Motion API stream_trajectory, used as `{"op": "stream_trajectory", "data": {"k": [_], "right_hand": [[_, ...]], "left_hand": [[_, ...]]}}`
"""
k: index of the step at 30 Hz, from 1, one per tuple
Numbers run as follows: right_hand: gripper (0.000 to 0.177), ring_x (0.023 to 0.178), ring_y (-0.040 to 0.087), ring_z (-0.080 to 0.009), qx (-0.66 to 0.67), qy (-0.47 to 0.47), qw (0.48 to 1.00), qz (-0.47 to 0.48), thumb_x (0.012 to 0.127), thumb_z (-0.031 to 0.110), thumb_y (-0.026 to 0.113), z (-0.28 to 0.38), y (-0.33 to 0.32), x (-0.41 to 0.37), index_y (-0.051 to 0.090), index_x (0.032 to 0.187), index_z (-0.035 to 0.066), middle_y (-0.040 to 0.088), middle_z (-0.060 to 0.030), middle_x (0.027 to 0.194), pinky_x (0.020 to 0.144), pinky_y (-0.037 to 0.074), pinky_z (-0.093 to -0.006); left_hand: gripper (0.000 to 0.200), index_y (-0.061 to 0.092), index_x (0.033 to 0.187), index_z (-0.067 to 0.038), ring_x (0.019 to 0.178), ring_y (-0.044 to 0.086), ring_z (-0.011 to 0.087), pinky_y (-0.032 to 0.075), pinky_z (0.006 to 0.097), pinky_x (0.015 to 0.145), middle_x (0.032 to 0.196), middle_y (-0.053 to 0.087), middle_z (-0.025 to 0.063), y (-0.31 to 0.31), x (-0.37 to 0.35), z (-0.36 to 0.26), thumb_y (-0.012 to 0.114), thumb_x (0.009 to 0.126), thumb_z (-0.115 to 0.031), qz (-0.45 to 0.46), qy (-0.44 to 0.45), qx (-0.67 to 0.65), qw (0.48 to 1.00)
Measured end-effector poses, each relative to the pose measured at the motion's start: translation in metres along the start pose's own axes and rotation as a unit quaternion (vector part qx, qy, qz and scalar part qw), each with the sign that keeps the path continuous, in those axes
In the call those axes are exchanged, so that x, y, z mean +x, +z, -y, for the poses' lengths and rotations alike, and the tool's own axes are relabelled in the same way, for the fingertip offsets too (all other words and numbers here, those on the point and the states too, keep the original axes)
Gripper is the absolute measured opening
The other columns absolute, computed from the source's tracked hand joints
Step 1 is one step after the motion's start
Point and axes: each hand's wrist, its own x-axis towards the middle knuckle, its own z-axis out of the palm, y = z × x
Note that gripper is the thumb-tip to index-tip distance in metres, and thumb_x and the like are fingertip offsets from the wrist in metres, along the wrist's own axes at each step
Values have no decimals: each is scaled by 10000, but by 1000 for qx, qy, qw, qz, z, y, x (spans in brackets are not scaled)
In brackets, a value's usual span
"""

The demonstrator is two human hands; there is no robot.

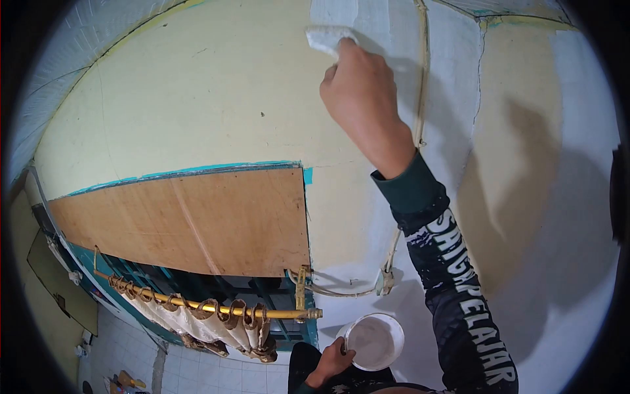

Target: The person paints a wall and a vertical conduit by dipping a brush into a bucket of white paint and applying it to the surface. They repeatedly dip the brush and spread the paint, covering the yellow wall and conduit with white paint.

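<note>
High up, my right hand [362,88] is closed around a paint brush [328,39] whose head is coated white; its handle is hidden in my fist. The brush is at the edge of a streaky white painted strip [367,20], beside the cream wall [216,85]. Low in the view, my left hand [333,360] grips the rim of a white bucket [396,341], thumb over the edge. Whitish paint [371,340] lies inside the bucket.
A cable [422,79] runs down the wall near my right arm to a junction [386,281]. Left of it are a wooden panel [184,220], a gold curtain rod [216,307] with a bunched curtain [190,326], and tiled floor [210,377] below. A crack [479,85] marks the right corner.
</note>
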Motion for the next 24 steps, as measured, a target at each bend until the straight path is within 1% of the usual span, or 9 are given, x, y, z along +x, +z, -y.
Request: {"op": "stream_trajectory", "data": {"k": [3, 5, 8, 9, 10, 12, 17, 19, 24], "right_hand": [[108, 838, 700, -493, -8, -37, 998, -49, 789, 5, 607, -3, -6, 30, 669, 870, -29, 693, -307, 840, 739, 577, -545], [124, 844, 701, -489, -12, -57, 996, -60, 793, 12, 605, -5, -4, 63, 667, 891, -32, 693, -308, 837, 738, 577, -543], [206, 938, 686, -470, -44, 15, 998, -45, 877, 44, 585, -9, 2, 81, 664, 1011, -92, 686, -334, 973, 821, 557, -503], [169, 885, 693, -478, -46, -15, 998, -37, 841, 34, 591, -16, 7, 69, 665, 958, -64, 689, -318, 900, 768, 566, -525], [135, 832, 700, -486, -48, -45, 997, -28, 806, 24, 597, -22, 12, 55, 666, 905, -37, 692, -302, 828, 715, 575, -546], [183, 821, 704, -467, -56, -49, 997, -14, 825, 22, 577, -29, 17, 7, 652, 978, -43, 690, -298, 822, 682, 569, -547], [515, 630, 660, -405, -83, 75, 980, 167, 894, 71, 592, -17, 2, -167, 503, 1389, -41, 612, -237, 819, 542, 536, -496], [560, 629, 662, -393, -65, 127, 958, 247, 874, 68, 618, -9, -12, -224, 493, 1408, -42, 609, -231, 821, 540, 534, -493], [414, 711, 658, -419, 15, 153, 961, 231, 905, 86, 615, -15, -46, -234, 576, 1306, -11, 632, -223, 779, 649, 531, -517]], "left_hand": [[366, 565, 956, 24, 670, 637, 307, 509, 408, 649, 744, 608, 177, 1, -2, 4, 711, 858, -297, 1, 2, 6, 1000], [395, 553, 1006, 19, 772, 658, 447, 515, 473, 690, 785, 639, 238, 1, -1, 0, 707, 855, -312, 18, -16, 4, 1000], [391, 551, 1002, 16, 766, 659, 446, 515, 474, 689, 784, 638, 239, 1, -1, -4, 708, 855, -311, 11, -12, -4, 1000], [391, 551, 1002, 16, 766, 659, 446, 515, 474, 689, 784, 638, 239, 1, -1, -4, 708, 855, -311, 12, -14, -4, 1000], [374, 558, 982, 22, 724, 657, 380, 513, 445, 670, 765, 629, 215, 1, -1, -3, 707, 858, -299, 3, -12, 5, 1000], [359, 566, 963, 27, 682, 655, 313, 512, 417, 652, 747, 619, 192, 2, -1, -3, 705, 861, -287, -3, -11, 12, 1000], [351, 560, 954, 37, 671, 660, 336, 516, 422, 640, 734, 629, 209, 1, -4, 0, 699, 865, -273, -8, 9, -1, 1000], [350, 556, 949, 37, 667, 662, 331, 517, 421, 640, 732, 630, 208, 0, -6, -1, 698, 866, -271, -11, 15, 6, 1000], [349, 548, 940, 41, 671, 667, 316, 519, 424, 649, 747, 638, 214, 2, -8, 3, 696, 867, -267, 5, -11, -29, 1000]]}}
